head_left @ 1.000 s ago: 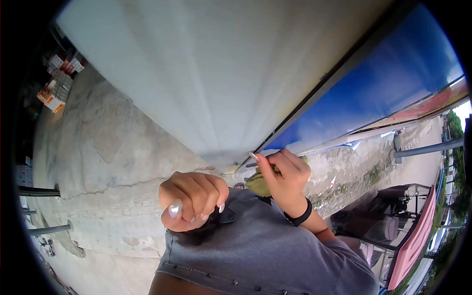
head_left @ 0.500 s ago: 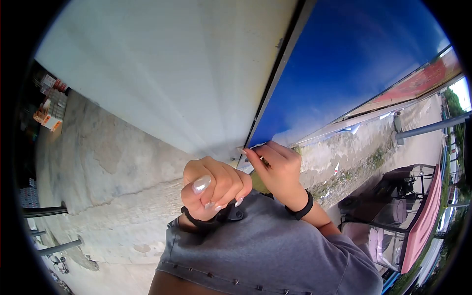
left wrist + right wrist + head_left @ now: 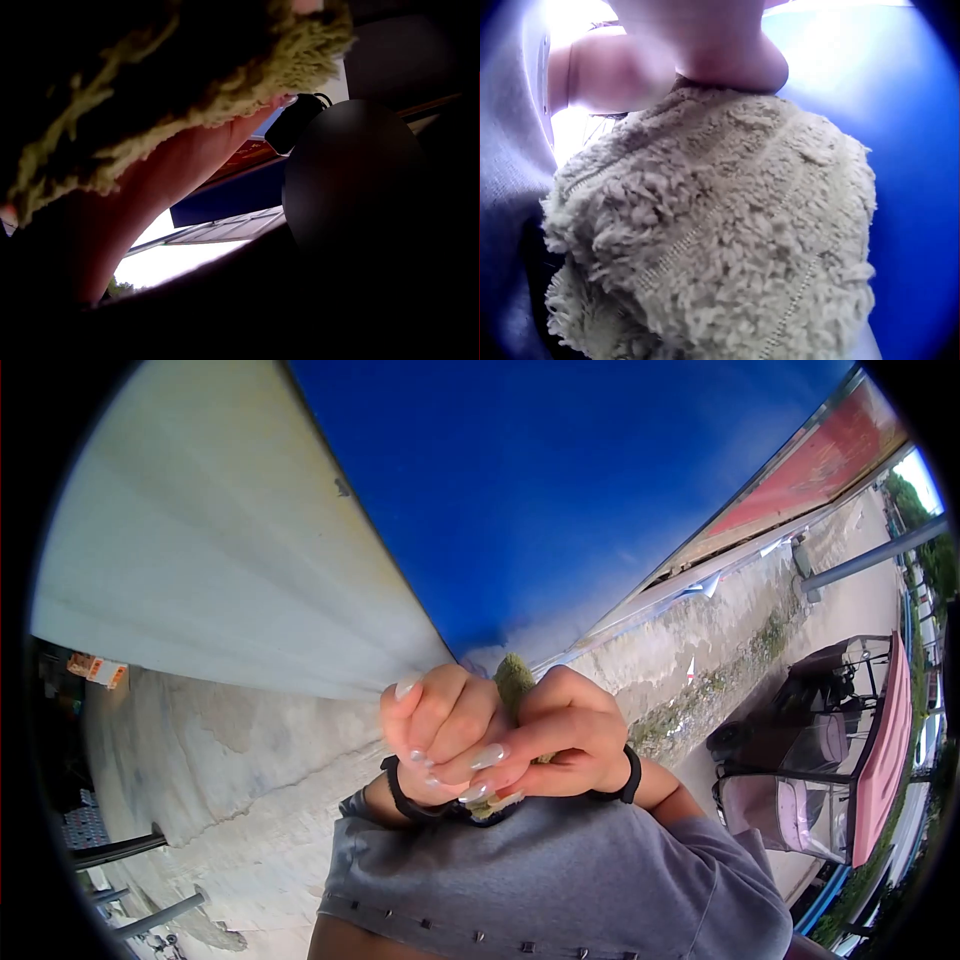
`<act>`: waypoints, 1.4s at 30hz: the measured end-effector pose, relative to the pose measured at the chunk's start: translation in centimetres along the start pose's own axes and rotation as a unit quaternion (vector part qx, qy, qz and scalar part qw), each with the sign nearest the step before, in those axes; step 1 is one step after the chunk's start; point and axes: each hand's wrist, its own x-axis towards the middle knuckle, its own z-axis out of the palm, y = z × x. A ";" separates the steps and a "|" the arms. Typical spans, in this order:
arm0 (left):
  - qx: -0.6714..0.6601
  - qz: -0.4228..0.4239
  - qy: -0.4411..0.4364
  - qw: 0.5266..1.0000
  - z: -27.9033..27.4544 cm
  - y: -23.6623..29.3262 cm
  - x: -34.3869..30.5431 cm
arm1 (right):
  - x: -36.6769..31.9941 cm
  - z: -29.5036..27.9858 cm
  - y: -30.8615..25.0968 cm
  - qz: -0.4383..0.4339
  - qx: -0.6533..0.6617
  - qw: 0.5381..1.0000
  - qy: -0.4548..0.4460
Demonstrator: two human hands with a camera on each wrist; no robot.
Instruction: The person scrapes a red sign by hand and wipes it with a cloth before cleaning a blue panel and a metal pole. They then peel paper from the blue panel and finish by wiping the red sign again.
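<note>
Both hands meet in front of the grey shirt (image 3: 540, 850) on a fluffy olive-green cloth (image 3: 515, 682). My left hand (image 3: 445, 722) curls its fingers at the cloth. From the other side, my right hand (image 3: 575, 735) grips it, its thumb and fingertips overlapping the left fingers. One end of the cloth sticks up between the hands and another bit shows below them. In the right wrist view the cloth (image 3: 727, 217) hangs bunched, with stitched rows across its pile. Its shaggy edge (image 3: 300, 67) fills the upper left wrist view.
A blue panel (image 3: 560, 490) stands straight ahead, with a pale panel (image 3: 220, 540) joining it at left. To the right are a red board (image 3: 810, 460), a grey pole (image 3: 870, 555) and a pink-topped three-wheeler (image 3: 880, 750). Cracked concrete (image 3: 230, 750) lies at left.
The view has swung from the pale panel towards the blue one. My left hand has come over to meet the right. The cloth, mostly hidden behind the right hand before, now shows between both.
</note>
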 end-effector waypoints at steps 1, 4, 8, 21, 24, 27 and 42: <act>-0.004 -0.007 -0.002 1.000 -0.2 0.0 0.2 | 0.0 -0.1 0.0 -0.002 0.001 1.000 0.001; -0.009 -0.022 -0.006 1.000 -0.5 0.0 0.8 | -0.1 -0.5 -0.1 -0.005 0.003 1.000 0.005; -0.033 -0.032 -0.015 0.999 -1.1 -0.3 1.2 | 0.1 -0.9 0.1 -0.017 0.006 1.000 0.000; 0.173 0.015 -0.214 0.961 -2.5 -1.4 2.4 | -0.6 -0.7 1.6 -0.010 0.009 0.996 0.084; 0.223 -0.041 -0.320 0.920 -3.3 -2.7 3.8 | -1.4 -2.1 2.0 -0.027 0.046 0.998 0.017; 0.162 -0.044 -0.367 0.915 -5.3 -5.1 5.5 | -2.5 -3.9 2.0 -0.025 0.002 0.999 0.041; 0.381 -0.333 -0.433 0.746 -10.0 -10.5 12.0 | -7.0 -14.4 1.4 0.235 0.171 0.954 0.072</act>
